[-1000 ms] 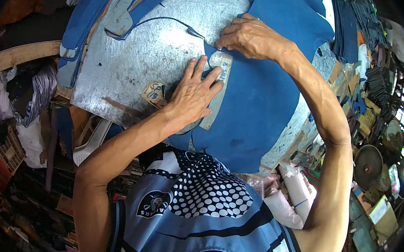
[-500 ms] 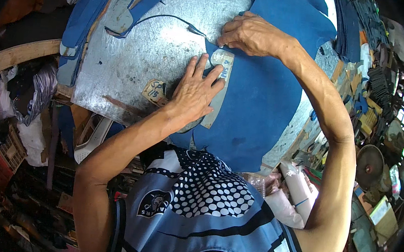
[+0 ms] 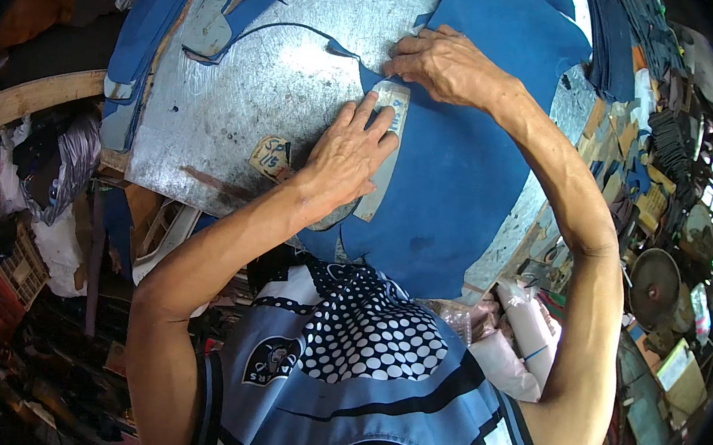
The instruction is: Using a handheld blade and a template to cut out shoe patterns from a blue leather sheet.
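Observation:
A large sheet of blue material (image 3: 463,181), like leather or cloth, lies over the right part of a scratched metal work board (image 3: 238,117). On the sheet's left edge rests a narrow pale template (image 3: 389,174) with a rounded top and dark marks. My left hand (image 3: 346,153) presses it down, fingers stretched out flat. Just above the template, my right hand (image 3: 444,66) is closed low over the sheet's edge; whatever its fingers hold is hidden. A thin blue offcut strip (image 3: 294,26) curves leftward from near the template's top.
Cut blue and grey pieces (image 3: 248,10) lie at the board's upper left, beside stacked blue strips (image 3: 148,26). A small marked tan card (image 3: 270,156) sits left of my left wrist. Dark stacked pieces (image 3: 609,49) stand far right. White wrapped rolls (image 3: 527,325) lie below the board's right side.
My left index finger has shifted right onto the template's top, and its fingers are closer together. My right hand has moved slightly, still closed at the sheet's edge.

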`<state>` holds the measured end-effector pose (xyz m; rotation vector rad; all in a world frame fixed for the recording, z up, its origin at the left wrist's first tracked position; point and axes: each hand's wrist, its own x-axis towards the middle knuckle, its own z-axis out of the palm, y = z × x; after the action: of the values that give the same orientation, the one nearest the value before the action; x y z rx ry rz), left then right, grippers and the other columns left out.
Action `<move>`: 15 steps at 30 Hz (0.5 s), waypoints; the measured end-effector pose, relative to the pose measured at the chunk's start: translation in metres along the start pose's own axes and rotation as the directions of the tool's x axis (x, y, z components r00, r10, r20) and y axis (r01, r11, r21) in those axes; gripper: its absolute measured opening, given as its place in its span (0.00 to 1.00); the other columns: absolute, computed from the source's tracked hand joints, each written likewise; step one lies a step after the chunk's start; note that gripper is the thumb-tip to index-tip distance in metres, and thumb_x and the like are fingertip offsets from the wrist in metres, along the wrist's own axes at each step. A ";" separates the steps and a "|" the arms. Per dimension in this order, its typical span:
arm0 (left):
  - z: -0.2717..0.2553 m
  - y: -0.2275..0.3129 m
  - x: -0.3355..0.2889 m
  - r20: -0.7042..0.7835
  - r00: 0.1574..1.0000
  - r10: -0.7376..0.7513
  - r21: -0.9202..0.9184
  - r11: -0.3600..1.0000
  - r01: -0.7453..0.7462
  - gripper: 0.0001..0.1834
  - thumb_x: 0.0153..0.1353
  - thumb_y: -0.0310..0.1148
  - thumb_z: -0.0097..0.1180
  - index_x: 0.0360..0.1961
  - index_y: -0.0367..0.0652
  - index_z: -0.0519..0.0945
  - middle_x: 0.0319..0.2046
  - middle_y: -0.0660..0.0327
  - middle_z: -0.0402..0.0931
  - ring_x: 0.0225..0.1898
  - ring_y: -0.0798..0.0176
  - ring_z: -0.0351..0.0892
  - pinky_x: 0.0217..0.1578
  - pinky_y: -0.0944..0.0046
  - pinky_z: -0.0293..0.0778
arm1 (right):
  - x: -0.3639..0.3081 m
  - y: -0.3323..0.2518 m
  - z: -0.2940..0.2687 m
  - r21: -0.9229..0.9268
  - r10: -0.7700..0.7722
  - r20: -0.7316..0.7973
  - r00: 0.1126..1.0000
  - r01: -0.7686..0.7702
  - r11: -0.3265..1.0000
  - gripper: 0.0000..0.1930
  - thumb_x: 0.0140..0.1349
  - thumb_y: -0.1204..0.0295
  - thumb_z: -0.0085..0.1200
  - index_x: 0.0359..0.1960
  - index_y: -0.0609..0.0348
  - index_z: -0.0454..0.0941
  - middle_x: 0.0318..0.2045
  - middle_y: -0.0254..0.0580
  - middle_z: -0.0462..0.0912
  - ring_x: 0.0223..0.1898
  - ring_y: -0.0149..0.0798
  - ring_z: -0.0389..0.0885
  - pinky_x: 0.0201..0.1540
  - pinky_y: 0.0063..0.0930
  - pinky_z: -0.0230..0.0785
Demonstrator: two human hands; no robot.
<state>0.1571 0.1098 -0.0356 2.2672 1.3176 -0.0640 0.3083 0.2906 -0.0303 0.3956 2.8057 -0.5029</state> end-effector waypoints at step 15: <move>0.001 -0.001 0.000 -0.041 0.999 0.011 -0.012 1.000 -0.011 0.40 0.44 0.49 0.75 0.55 0.40 0.74 0.64 0.47 0.62 0.70 0.38 0.56 0.66 0.46 0.60 | -0.005 0.005 0.011 0.069 0.027 -0.052 0.998 -0.023 0.997 0.13 0.65 0.69 0.57 0.51 0.43 0.84 0.55 0.30 0.81 0.54 0.40 0.79 0.58 0.44 0.67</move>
<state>0.1568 0.1095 -0.0370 2.2769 1.3224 -0.0062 0.3168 0.2896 -0.0398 0.4642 2.8364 -0.5932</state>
